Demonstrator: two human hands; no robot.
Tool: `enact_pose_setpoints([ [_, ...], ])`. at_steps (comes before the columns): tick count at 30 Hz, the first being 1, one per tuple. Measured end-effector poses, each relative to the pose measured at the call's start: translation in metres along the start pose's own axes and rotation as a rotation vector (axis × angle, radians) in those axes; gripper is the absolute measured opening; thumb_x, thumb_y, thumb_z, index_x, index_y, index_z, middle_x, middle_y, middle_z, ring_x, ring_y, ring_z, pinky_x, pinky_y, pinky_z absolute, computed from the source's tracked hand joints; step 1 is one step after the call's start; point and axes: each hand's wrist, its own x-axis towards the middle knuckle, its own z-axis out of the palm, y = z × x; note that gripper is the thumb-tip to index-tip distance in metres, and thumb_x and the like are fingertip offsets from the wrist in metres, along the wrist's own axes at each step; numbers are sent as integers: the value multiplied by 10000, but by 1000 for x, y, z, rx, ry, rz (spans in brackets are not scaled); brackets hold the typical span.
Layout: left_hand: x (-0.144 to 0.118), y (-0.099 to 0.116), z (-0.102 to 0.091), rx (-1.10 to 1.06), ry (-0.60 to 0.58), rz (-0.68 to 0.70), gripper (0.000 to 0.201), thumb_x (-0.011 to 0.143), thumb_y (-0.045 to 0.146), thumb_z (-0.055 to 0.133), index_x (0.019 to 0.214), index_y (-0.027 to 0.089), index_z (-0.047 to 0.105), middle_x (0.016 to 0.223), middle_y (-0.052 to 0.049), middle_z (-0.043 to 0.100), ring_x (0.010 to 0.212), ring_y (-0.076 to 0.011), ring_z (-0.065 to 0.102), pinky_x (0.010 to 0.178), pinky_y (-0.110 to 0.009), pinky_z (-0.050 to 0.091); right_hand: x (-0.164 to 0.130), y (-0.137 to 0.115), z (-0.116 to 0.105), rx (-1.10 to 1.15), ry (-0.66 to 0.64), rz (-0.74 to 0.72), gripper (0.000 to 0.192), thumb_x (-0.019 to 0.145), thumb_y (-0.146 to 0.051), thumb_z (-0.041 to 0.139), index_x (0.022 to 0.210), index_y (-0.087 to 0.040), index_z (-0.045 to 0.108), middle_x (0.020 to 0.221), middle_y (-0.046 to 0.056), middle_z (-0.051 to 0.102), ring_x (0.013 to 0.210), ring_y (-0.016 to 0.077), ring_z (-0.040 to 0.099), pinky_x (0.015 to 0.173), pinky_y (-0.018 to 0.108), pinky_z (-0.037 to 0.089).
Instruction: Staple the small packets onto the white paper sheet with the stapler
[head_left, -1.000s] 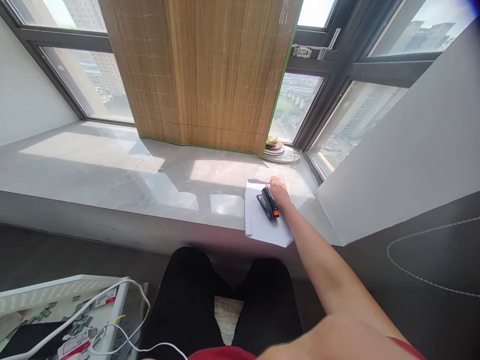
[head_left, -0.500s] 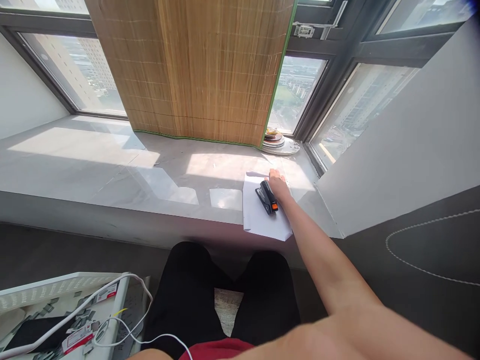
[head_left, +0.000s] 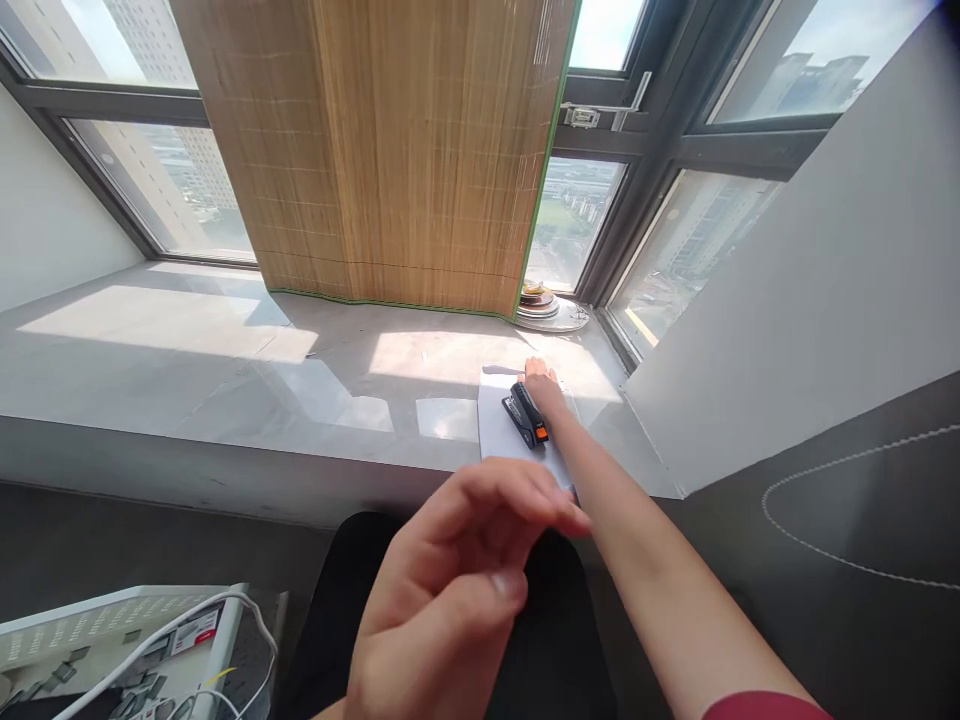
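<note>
My right hand (head_left: 545,390) reaches out to the grey window sill (head_left: 225,350) and rests on a black stapler (head_left: 525,414) with an orange end. The stapler lies on white paper sheets (head_left: 496,432) near the sill's front edge. My left hand (head_left: 457,575) hovers close to the camera above my lap, fingers loosely curled, holding nothing.
A bamboo blind (head_left: 405,150) hangs over the middle window. Stacked plates (head_left: 547,308) sit in the far corner of the sill. A white wall panel (head_left: 787,320) stands on the right. A white basket (head_left: 112,640) with cables and tags is at lower left.
My left hand has risen into view in front of the camera. The right hand stays on the stapler. The view has tilted slightly.
</note>
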Motion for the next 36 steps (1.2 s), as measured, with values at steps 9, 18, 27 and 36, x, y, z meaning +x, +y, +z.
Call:
enact_pose_setpoints([
  [9,140,-160,-103,1261,-279,65,374,1008,217,472,1338,221,648,1525,-126,575,1482,-331,460,1273,-592,307,0,-37,-28,117,181,-6,337,980,-184,433,1214,-159,675,1320,194,656,1285,326,545,1047,426,452],
  [18,148,-189,-121,1407,-292,81,319,1024,362,539,1299,206,582,1557,-143,545,1514,-317,425,1282,-623,234,-91,-48,-31,435,113,-60,276,935,-476,596,1095,-260,658,1095,88,718,1021,276,684,853,367,548],
  [27,150,-201,-130,1360,-251,96,291,980,286,554,1250,179,563,1489,-160,567,1448,-321,485,1276,-598,237,-116,-41,-22,761,228,-213,386,844,-228,646,1226,-232,704,1224,82,765,1145,277,710,1036,437,539],
  [36,151,-202,-130,1356,-248,121,298,976,266,560,1262,187,542,1467,-162,581,1414,-313,514,1270,-593,245,-139,-31,-12,725,440,38,265,838,-475,741,928,-227,724,959,81,791,848,274,742,843,416,588],
])
